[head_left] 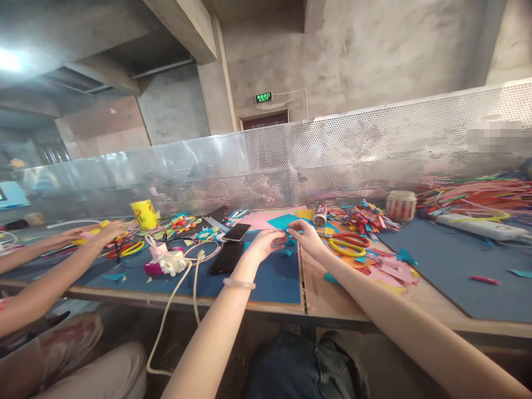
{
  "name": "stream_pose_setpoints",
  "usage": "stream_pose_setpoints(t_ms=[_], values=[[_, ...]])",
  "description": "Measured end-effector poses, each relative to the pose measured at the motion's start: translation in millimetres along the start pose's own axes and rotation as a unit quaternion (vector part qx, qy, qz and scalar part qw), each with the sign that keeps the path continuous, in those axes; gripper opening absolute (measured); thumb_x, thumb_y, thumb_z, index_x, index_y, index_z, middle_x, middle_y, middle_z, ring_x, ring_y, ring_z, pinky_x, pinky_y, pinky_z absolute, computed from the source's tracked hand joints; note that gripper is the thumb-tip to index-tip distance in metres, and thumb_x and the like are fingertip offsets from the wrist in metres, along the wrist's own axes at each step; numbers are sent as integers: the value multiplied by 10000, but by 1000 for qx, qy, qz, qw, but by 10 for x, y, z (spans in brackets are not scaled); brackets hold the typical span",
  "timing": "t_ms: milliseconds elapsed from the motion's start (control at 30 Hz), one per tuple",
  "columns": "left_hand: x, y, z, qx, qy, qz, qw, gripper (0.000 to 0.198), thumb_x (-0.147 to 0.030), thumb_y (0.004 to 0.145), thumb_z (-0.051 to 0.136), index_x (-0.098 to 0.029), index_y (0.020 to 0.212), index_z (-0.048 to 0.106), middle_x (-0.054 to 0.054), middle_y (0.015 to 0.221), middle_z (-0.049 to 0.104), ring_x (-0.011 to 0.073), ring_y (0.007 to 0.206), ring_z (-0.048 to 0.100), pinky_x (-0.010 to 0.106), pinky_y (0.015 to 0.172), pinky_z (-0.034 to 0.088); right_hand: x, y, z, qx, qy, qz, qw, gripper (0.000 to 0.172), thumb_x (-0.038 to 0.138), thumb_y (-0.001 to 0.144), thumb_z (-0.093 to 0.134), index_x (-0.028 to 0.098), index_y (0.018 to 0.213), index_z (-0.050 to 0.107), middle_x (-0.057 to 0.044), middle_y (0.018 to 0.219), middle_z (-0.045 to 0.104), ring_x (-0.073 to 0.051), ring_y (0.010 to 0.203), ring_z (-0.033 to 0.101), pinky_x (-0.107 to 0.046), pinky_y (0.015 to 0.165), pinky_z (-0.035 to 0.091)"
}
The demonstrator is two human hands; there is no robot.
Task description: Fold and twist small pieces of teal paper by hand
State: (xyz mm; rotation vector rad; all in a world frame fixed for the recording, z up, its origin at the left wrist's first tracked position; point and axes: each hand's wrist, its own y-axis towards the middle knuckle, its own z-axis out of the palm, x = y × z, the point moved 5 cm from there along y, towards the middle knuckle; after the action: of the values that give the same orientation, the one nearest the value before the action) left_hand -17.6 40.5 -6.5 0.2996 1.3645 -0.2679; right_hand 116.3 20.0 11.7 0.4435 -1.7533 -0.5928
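My left hand (268,246), with a pale bangle (239,284) on its wrist, is closed at the fingertips on a small blue paper piece (288,235). My right hand (305,234) pinches the same piece from the other side, so the fingertips nearly meet. Behind them a blue sheet (280,221) lies on pink paper (257,220). Two dark phones (226,257) are left of my left hand. Scissors with yellow and orange handles (348,247) lie right of my right hand.
Another person's hands (110,231) work at the left beside a yellow cup (144,215). A white cable (169,321) hangs over the table edge. Paper scraps (393,269), a can (320,215), a jar (400,205) and a power strip (482,226) are on the right.
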Motion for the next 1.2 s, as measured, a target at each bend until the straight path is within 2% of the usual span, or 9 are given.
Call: stream_pose_setpoints(t_ms=[200,500,700,800,900,1200], values=[[-36,-29,33,-10,43,12,999,198,-215,616,679,-114,773,614,99,803,665,187,792,621,295,691,466,0,-8,-9,-8,30,22,999,238,326,670,580,154,828,535,-33,806,566,-143,757,530,-292,709,430],[-58,-26,44,1,172,53,984,274,-342,641,654,-128,813,662,112,921,662,220,945,581,276,718,437,-31,3,-19,-9,45,31,998,254,325,655,606,152,828,538,-31,785,569,-138,733,534,-287,680,441],[-37,9,11,-10,145,49,988,275,-340,610,672,-134,793,665,99,912,666,222,941,575,302,755,429,-9,-8,-20,-1,90,54,994,323,337,632,635,153,884,552,-28,759,588,-142,718,550,-278,654,440],[-32,20,6,-6,124,48,991,271,-324,602,676,-138,799,664,97,914,663,222,958,566,303,764,423,-14,-18,1,35,86,77,993,295,389,640,623,146,802,588,-31,734,602,-141,687,545,-277,636,432],[-30,20,4,-6,116,43,992,285,-315,599,678,-133,818,661,105,897,660,222,945,571,304,756,421,-11,-20,8,65,79,70,992,301,433,655,600,140,720,605,-21,683,596,-131,647,525,-266,612,414],[-50,-3,43,6,113,40,993,254,-300,602,676,-134,791,647,96,854,661,207,896,590,296,735,426,-61,4,-41,61,113,81,988,310,431,601,647,142,706,618,-6,648,585,-117,613,498,-250,589,380]])
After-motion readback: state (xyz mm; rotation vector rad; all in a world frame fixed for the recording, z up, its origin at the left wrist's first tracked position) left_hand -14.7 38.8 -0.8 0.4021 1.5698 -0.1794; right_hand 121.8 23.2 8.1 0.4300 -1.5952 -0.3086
